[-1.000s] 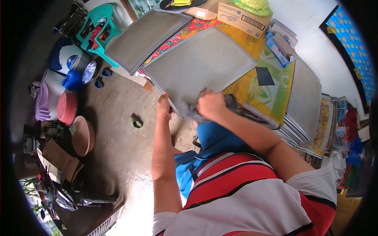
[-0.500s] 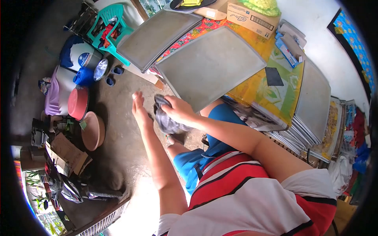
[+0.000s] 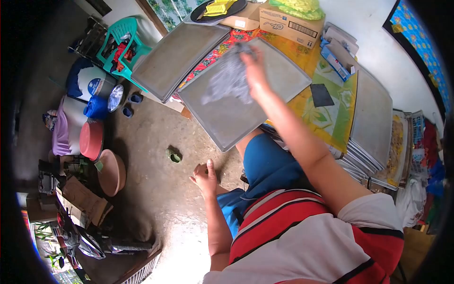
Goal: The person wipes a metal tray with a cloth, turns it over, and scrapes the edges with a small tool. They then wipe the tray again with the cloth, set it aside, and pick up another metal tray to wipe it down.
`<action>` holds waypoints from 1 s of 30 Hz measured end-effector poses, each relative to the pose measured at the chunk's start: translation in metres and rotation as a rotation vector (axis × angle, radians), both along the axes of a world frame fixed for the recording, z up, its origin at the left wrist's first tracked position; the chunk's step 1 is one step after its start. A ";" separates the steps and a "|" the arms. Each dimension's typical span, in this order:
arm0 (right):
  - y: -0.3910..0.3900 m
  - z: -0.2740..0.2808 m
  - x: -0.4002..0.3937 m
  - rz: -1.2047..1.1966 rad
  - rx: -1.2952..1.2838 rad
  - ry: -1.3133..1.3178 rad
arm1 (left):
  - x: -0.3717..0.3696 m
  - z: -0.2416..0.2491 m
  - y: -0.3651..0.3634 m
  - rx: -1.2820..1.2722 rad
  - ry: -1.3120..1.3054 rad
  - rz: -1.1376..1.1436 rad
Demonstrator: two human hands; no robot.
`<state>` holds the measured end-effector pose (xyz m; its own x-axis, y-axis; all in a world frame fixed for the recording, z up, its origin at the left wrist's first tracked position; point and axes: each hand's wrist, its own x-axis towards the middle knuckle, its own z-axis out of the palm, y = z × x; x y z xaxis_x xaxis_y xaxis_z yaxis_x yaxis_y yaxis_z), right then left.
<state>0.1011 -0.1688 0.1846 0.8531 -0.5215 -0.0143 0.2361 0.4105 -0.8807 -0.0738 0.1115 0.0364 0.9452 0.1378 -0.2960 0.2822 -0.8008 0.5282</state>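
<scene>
My right hand (image 3: 254, 71) is closed on a grey cloth (image 3: 229, 78), which spreads, smeared by motion, over a flat grey metal baking tray (image 3: 276, 71). The tray lies on the table and its near corner juts past the edge. Lower down, my left hand (image 3: 205, 179) hangs over the floor with nothing in it, its thumb apart and its fingers slightly bent. Left of that tray lies a second stack of similar trays (image 3: 177, 59).
A patterned cloth (image 3: 328, 113) covers the table, with a cardboard box (image 3: 291, 26) at its back and a dark square (image 3: 322, 95) near the right. More trays (image 3: 371, 123) lean at the right. A green slipper (image 3: 174, 155) and basins (image 3: 112, 173) are on the floor.
My right hand has swung the grey cloth up from over the floor onto the tray. My left hand has dropped lower and to the right. The green slipper now shows.
</scene>
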 end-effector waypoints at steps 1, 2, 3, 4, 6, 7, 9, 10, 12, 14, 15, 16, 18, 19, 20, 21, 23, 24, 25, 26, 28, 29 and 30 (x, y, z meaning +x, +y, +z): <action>-0.022 0.004 -0.004 -0.097 -0.088 0.021 | 0.001 -0.007 0.001 -0.198 -0.118 0.020; -0.046 0.005 -0.006 -0.190 -0.175 0.040 | 0.004 -0.019 0.002 -0.394 -0.239 0.042; -0.078 -0.007 -0.001 -0.203 -0.238 0.071 | 0.007 -0.025 0.004 -0.587 -0.364 0.065; -0.109 -0.023 0.005 -0.218 -0.300 0.100 | 0.009 -0.018 0.000 -0.745 -0.264 0.112; -0.159 -0.050 0.003 -0.224 -0.521 0.197 | 0.009 0.014 -0.020 -1.056 -0.055 0.202; -0.173 -0.075 0.000 -0.156 -0.723 0.333 | 0.010 0.024 -0.029 -1.211 0.055 0.247; -0.190 -0.117 -0.003 -0.011 -1.127 0.603 | 0.015 0.027 -0.042 -1.320 0.142 0.203; -0.165 -0.121 -0.020 -0.236 -1.495 0.566 | 0.017 0.027 -0.047 -1.374 0.178 0.202; -0.104 -0.116 -0.045 -0.362 -1.783 0.445 | 0.021 0.031 -0.051 -1.390 0.198 0.194; -0.051 -0.113 -0.050 -0.101 -1.636 0.319 | 0.021 0.032 -0.050 -1.393 0.210 0.179; -0.015 -0.112 -0.050 0.039 -1.557 0.247 | 0.020 0.033 -0.050 -1.393 0.217 0.171; 0.028 -0.108 -0.056 0.101 -1.473 0.221 | 0.020 0.031 -0.050 -1.373 0.215 0.190; 0.098 -0.110 -0.058 0.262 -1.350 -0.151 | 0.021 0.023 -0.047 -1.327 0.201 0.219; 0.128 -0.104 -0.059 0.436 -1.182 -0.166 | 0.022 0.020 -0.044 -1.347 0.205 0.239; 0.151 -0.093 -0.059 0.624 -0.943 -0.061 | 0.021 0.018 -0.039 -1.367 0.208 0.259; 0.166 -0.084 -0.056 0.635 -0.811 -0.118 | 0.021 0.018 -0.034 -1.386 0.212 0.280; 0.175 -0.070 -0.050 0.533 -0.753 -0.115 | 0.019 0.016 -0.022 -1.428 0.127 0.349; 0.169 -0.057 -0.049 0.464 -0.711 -0.085 | 0.017 0.019 -0.018 -1.413 0.077 0.379; 0.158 -0.049 -0.044 0.399 -0.672 -0.055 | 0.015 0.020 -0.014 -1.402 0.026 0.412; 0.146 -0.060 -0.028 0.313 -0.612 -0.206 | 0.013 0.013 -0.010 -1.374 -0.055 0.503; 0.101 -0.052 -0.015 0.338 -0.271 -0.131 | 0.012 -0.022 0.014 -1.265 -0.010 0.551; 0.075 -0.042 -0.014 0.333 -0.099 -0.108 | 0.012 -0.032 0.021 -1.209 0.012 0.575; 0.046 -0.030 -0.016 0.326 0.075 -0.083 | 0.009 -0.019 0.017 -1.092 0.033 0.587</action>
